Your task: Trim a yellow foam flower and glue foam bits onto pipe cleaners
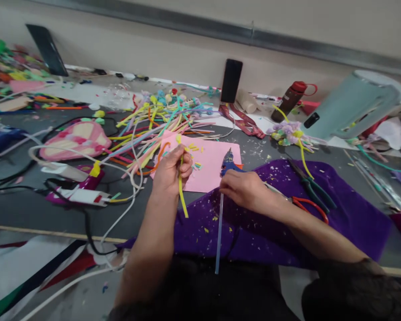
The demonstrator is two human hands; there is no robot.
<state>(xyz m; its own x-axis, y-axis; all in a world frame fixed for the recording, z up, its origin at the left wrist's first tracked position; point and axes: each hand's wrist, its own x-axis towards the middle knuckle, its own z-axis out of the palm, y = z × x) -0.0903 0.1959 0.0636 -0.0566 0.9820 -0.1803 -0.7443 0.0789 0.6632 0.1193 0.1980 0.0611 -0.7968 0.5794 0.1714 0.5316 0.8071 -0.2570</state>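
Note:
My left hand (171, 171) is closed around a yellow pipe cleaner (182, 196) that hangs down past my wrist. It hovers over the left part of a pink paper sheet (210, 167). My right hand (243, 189) grips a blue hot glue gun (227, 163) whose nozzle points up over the pink sheet. A long clear glue stick (219, 232) sticks out of its back toward me. Both hands work above a purple cloth (347, 223) speckled with small scraps.
A heap of coloured pipe cleaners (160, 120) lies behind the pink sheet. Pliers (312, 185) and red-handled cutters (309, 206) rest on the cloth. Two phones (231, 81) lean on the wall, beside a dark bottle (289, 100) and a teal jug (352, 107). White cables (120, 218) cross the left.

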